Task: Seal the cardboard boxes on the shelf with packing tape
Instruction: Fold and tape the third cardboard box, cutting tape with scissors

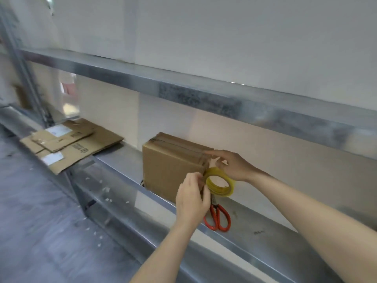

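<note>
The fingers (pixel 201 178) of the left hand (pixel 191 199) are curling close together at the right front corner of the cardboard box (pixel 173 166), right against the rim of the tape roll (pixel 220 183). The back of the hand is hiding the tips, so it cannot be told whether they are pinching a strip of tape or only pressing on the corner. The right hand (pixel 232 166) is reaching in from the right. Its forefinger is lying straight along the box's top right edge, while its thumb and other fingers are bending round the top of the yellowish, see-through roll and holding it up beside the box.

The closed box is sitting on the metal shelf (pixel 122 160) near its front lip, with bands of tape running across its top. Red-handled scissors (pixel 218 218) are lying on the shelf just right of the box, partly under the left hand. Further left, well apart from the box, flattened cartons (pixel 71 144) with white labels are lying stacked and jutting over the shelf's front edge. An upper shelf beam (pixel 183 88) is crossing the view above
</note>
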Tool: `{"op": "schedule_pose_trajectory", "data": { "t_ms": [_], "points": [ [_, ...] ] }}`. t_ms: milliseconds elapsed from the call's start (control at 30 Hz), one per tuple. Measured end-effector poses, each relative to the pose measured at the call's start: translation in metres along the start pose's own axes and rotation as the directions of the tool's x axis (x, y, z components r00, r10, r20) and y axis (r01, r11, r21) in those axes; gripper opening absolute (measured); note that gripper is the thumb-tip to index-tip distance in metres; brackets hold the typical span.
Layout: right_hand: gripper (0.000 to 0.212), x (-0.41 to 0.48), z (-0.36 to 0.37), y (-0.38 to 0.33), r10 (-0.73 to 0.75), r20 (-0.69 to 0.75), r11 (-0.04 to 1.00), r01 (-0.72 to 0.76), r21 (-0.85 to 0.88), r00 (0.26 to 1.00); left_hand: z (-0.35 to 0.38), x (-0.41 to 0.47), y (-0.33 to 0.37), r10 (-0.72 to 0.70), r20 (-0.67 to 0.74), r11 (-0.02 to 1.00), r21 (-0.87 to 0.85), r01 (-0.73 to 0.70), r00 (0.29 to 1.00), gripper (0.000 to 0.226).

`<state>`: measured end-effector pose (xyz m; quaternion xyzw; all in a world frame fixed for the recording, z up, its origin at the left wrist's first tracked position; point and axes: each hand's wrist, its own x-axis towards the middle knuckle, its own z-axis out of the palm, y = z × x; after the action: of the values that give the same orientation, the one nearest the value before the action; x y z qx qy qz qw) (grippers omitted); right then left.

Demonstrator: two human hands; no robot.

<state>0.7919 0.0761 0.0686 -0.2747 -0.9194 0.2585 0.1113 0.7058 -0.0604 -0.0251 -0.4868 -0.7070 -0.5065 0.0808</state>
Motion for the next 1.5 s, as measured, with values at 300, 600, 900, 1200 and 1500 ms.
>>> {"op": "schedule_pose_trajectory", "data": {
  "t_ms": [300,600,900,1200,1500],
  "points": [
    [0.045,-0.032,-0.002,0.050,0.216,-0.100,0.969,-0.225,-0.102,0.971,0.046,-0.003,0.060,-0.669,0.122,0.721,-0.134,0.680,0.733,0.087],
    [0.014,-0.064,0.049,0.068,0.366,0.168,0.920,-0.330,-0.211,0.915,0.056,0.018,0.051,-0.778,0.072,0.594,-0.236,0.769,0.624,0.120],
    [0.009,-0.040,0.090,0.058,0.306,0.175,0.948,-0.283,-0.145,0.936,0.019,0.041,0.014,-0.770,0.122,0.576,-0.287,0.765,0.626,0.112],
    [0.013,-0.032,0.113,0.057,0.360,0.147,0.916,-0.319,-0.244,0.921,0.007,0.045,0.002,-0.786,0.151,0.571,-0.192,0.798,0.599,0.119],
    [0.047,-0.029,0.095,0.061,0.526,0.000,0.826,-0.511,-0.237,0.850,0.006,0.050,-0.006,-0.804,0.176,0.541,-0.183,0.821,0.568,0.120]
  ]
}}
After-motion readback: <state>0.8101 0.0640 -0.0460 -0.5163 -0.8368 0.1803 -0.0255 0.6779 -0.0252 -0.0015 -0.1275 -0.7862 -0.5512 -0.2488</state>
